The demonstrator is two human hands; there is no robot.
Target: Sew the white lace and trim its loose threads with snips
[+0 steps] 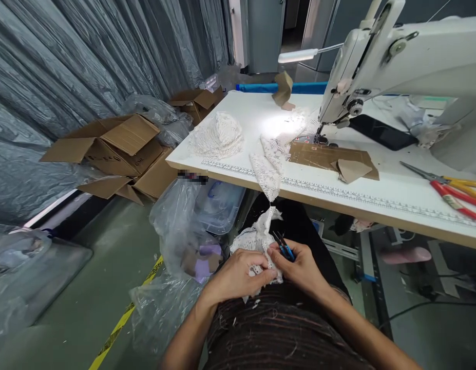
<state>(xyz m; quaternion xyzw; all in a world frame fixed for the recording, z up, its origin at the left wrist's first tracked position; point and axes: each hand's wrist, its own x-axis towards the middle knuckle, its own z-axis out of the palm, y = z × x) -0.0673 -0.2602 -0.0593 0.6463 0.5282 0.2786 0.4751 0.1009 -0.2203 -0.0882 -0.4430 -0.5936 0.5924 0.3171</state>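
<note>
Lace trimming below the bench (261, 110)

Left hand (238, 277) pinches white lace strip (266, 174) — right hand (303, 270) closed around blue-handled snips (284, 247), also touching it.

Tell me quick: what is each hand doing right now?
Left hand: closed, pinching the white lace piece in the lap.
Right hand: closed on the blue-handled snips, also touching the lace.

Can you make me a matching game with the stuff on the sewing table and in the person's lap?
Things:
1. scissors
2. phone
3. lace pile
4. snips

Places:
A. in the right hand, over the lap
B. left end of the table
C. right end of the table, near the front edge
D. behind the sewing machine's needle

Pairs: 1-C, 2-D, 3-B, 4-A
</note>
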